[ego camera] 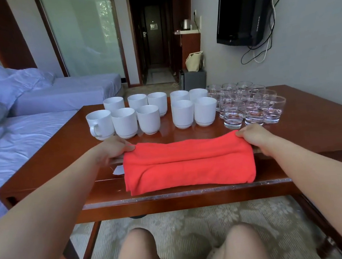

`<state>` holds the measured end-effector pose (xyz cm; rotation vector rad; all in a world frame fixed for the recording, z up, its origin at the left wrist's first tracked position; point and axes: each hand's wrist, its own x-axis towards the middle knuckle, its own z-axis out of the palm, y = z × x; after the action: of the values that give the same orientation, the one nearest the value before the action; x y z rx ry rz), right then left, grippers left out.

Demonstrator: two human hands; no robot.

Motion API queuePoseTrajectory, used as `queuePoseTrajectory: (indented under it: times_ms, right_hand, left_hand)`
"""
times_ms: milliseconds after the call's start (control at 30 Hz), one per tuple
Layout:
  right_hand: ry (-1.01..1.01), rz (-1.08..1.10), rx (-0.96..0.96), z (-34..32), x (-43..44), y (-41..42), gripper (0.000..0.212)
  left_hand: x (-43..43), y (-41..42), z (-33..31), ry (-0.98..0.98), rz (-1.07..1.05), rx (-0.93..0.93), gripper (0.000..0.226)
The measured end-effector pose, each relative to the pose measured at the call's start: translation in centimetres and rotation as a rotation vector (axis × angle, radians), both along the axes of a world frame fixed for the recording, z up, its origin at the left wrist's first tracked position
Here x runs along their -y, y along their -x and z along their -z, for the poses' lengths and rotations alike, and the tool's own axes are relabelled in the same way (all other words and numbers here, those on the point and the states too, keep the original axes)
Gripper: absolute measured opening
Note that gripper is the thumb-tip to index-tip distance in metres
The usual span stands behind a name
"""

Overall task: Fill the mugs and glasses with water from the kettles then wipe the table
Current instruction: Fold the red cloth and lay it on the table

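You face a table (305,122) of reddish-brown wood, varnished to a gloss that mirrors the mugs (125,123), which look like white glazed ceramic, smooth with a soft sheen. The glasses (254,110) are clear, thick-based glass. Your red cloth (189,165) is matt, fuzzy towelling. The table's near edge looks scuffed and duller. The far kettle (185,24) shines like metal.

- Soft, even daylight, decent brightness overall; seems to come through the tall frosted glass panel (82,33) at back left.
- The narrow doorway corridor (154,35) in the middle is properly dark.
- The glossy reddish-brown wooden bench (61,146) throws pale glare and mirrors the white ceramic mugs (149,119).
- The bright red folded cloth (188,163) looks oversaturated, almost glowing.
- Rumpled white bedding (27,133) comes out bluish.
- Wide-angle bend at the edges: bare forearms (47,207) balloon, bare knees (137,254) at the bottom go soft.
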<state>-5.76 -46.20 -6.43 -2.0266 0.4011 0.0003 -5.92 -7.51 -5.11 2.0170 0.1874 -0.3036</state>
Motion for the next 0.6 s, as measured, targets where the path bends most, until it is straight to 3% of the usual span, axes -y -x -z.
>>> queuePoseTrajectory:
  times_ms: [133,233,367,533,600]
  right_hand:
    - [0.021,0.009,0.013,0.6,0.1,-0.4,0.015]
    - [0.09,0.032,0.108,1.1,0.3,-1.0,0.03]
    - [0.126,0.103,0.166,1.4,0.1,-1.4,0.041]
    - [0.196,0.115,0.151,1.4,-0.3,-0.9,0.016]
    - [0.121,0.156,0.18,1.4,-0.6,-1.2,0.006]
  left_hand:
    - [0.2,-0.3,0.2,0.016,-0.025,0.034,0.007]
    - [0.6,-1.0,-0.2,0.109,-0.082,0.12,0.008]
    - [0.6,-2.7,0.2,-0.014,-0.134,0.23,0.014]
    - [0.8,-3.6,1.7,-0.324,-0.05,0.303,0.008]
    - [0.9,-3.6,2.1,-0.378,-0.028,0.327,0.004]
